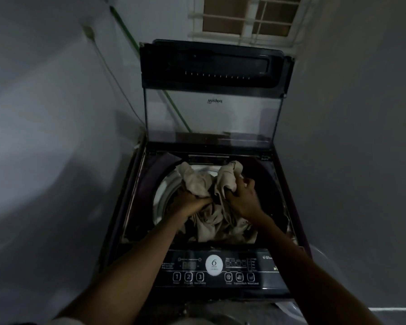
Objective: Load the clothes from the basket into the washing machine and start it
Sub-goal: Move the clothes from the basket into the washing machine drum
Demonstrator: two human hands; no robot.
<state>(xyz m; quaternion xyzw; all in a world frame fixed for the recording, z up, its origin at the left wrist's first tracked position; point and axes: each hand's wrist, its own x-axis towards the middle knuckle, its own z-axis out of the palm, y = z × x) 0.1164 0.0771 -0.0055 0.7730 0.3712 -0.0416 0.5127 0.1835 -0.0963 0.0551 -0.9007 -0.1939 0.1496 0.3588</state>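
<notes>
A dark top-loading washing machine [136, 207] stands in front of me with its glass lid [211, 113] raised upright. Inside its round drum [164, 191] lies a pile of clothes, darker pieces below. A bunched beige garment [195, 178] rises over the drum mouth. My left hand [190, 204] is closed on its lower folds. My right hand [242, 198] grips the same garment's right part. Both forearms reach over the control panel [220, 269], which has numbered buttons and a round white badge. The basket is not clearly in view.
Grey walls close in on both sides of the machine. A green hose [174, 104] and a thin cable [108, 66] run down the left wall behind it. A barred window [249, 17] sits above. A pale round rim [324, 256] shows at the machine's right.
</notes>
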